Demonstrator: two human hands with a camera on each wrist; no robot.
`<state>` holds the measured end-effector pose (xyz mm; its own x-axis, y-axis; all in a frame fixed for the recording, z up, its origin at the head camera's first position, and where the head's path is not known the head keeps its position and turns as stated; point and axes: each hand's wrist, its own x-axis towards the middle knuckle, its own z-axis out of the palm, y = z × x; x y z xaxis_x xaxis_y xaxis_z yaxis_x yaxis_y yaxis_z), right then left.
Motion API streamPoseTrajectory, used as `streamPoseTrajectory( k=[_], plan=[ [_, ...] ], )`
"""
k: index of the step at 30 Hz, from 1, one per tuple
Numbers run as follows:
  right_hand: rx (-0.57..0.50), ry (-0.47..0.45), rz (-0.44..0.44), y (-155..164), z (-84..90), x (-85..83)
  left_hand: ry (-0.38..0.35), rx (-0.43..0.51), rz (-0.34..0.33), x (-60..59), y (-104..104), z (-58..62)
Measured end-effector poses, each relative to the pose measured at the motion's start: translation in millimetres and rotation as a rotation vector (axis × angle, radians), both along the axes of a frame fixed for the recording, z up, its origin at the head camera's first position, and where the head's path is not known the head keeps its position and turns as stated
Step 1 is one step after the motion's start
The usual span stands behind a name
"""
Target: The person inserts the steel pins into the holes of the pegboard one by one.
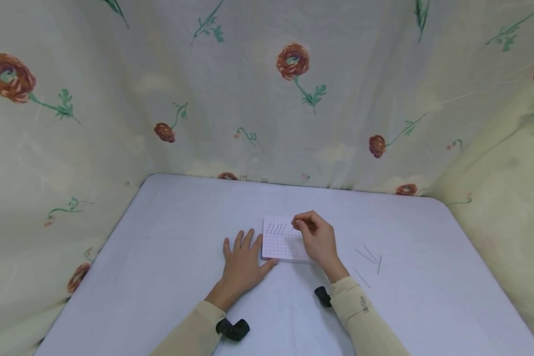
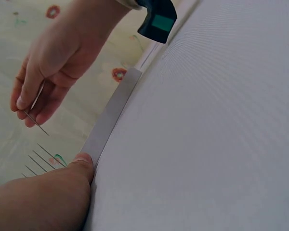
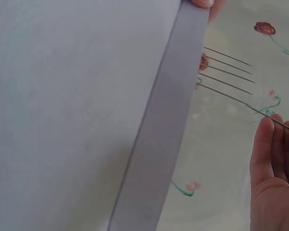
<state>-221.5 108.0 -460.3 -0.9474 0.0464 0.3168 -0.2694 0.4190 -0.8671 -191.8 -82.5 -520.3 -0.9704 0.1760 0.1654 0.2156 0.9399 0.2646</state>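
A white square board (image 1: 281,248) with a grid of small holes lies on the table. Several thin metal pins (image 3: 229,67) stand up from it in a row along its far side. My left hand (image 1: 243,263) is spread at the board's left side, with the thumb against the near edge. Above the board's far right part, my right hand (image 1: 319,243) pinches one more thin metal pin (image 3: 274,120) between thumb and fingertips. That pin's free end points down toward the board, next to the row. Part of the board is hidden behind the right hand.
To the right of the board, several loose pins (image 1: 366,256) lie scattered on the white table (image 1: 196,212). Flower-patterned curtains (image 1: 258,94) hang around the table's back and sides. Black wrist devices (image 1: 233,330) sit at both sleeves.
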Motion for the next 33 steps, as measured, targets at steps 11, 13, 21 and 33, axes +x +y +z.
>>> streamPoseTrajectory(
  k=[11, 13, 21, 33],
  plan=[
    [0.023, -0.041, -0.033, -5.5, -5.1, -4.9, 0.015, 0.003, -0.006, 0.5, -0.3, 3.1],
    [0.023, -0.057, -0.045, -6.2, -5.9, -5.5, 0.015, 0.008, -0.007, 1.5, -0.3, 4.4],
    [0.101, -0.103, -0.078, -8.0, -8.6, -7.8, 0.015, 0.013, -0.006, 4.1, 0.0, 6.3],
    [0.18, -0.132, -0.063, -9.3, -9.4, -10.0, 0.012, 0.009, -0.006, 3.0, -0.2, 5.1]
  ],
)
